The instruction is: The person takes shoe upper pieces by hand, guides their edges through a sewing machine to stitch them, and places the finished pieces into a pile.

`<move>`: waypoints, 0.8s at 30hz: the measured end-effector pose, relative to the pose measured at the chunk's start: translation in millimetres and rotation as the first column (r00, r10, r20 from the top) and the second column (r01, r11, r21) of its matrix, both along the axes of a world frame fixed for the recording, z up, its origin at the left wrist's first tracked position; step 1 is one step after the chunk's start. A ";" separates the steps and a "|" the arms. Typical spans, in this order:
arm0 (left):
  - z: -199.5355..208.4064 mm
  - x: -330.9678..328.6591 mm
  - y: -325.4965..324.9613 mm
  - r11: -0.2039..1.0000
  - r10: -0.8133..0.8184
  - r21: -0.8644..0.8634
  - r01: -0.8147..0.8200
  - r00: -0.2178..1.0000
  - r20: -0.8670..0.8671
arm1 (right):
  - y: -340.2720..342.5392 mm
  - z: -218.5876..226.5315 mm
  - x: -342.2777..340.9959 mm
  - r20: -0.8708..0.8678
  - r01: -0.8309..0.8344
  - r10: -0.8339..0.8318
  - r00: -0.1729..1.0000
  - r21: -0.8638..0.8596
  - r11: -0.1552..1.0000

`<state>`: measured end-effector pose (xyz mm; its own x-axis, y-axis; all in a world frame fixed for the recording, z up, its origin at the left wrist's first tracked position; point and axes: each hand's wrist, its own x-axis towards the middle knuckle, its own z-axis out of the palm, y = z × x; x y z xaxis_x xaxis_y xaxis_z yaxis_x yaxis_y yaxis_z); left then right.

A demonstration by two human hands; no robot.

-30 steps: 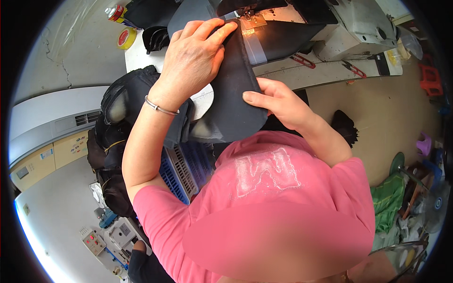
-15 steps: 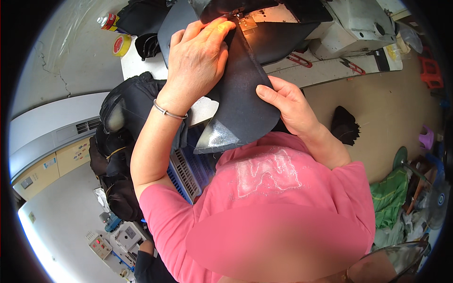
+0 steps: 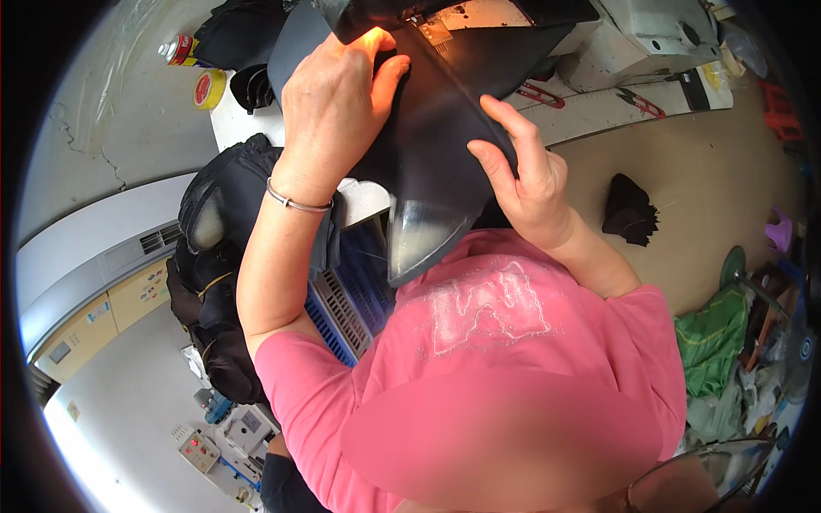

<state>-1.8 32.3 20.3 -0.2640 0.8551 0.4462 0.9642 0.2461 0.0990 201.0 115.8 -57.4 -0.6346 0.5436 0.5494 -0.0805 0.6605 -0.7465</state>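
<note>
A black fabric piece (image 3: 436, 128) with a shiny clear panel at its lower corner lies across the white sewing table (image 3: 248, 128) under the lit sewing machine (image 3: 650, 34). My left hand (image 3: 338, 94), with a thin metal bracelet on the wrist, presses flat on the fabric's left side near the needle light. My right hand (image 3: 526, 175) pinches the fabric's right edge, fingers pointing up along it. Both hands hold the piece taut toward the machine.
A pile of black fabric pieces (image 3: 214, 248) hangs at the table's left over a blue crate (image 3: 346, 299). A yellow tape roll (image 3: 208, 87) and a spray can (image 3: 175, 50) sit far left. Red-handled scissors (image 3: 539, 92) lie right. A dark scrap (image 3: 631, 209) lies on the floor.
Both hands have slid the black fabric up toward the machine. The clear panel end has lifted into view below my right hand.
</note>
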 end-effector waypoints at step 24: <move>35.5 -52.2 23.9 0.984 -0.088 -0.128 0.119 0.970 0.227 | 27.6 33.3 -26.5 0.179 0.012 -0.171 0.969 0.656 0.754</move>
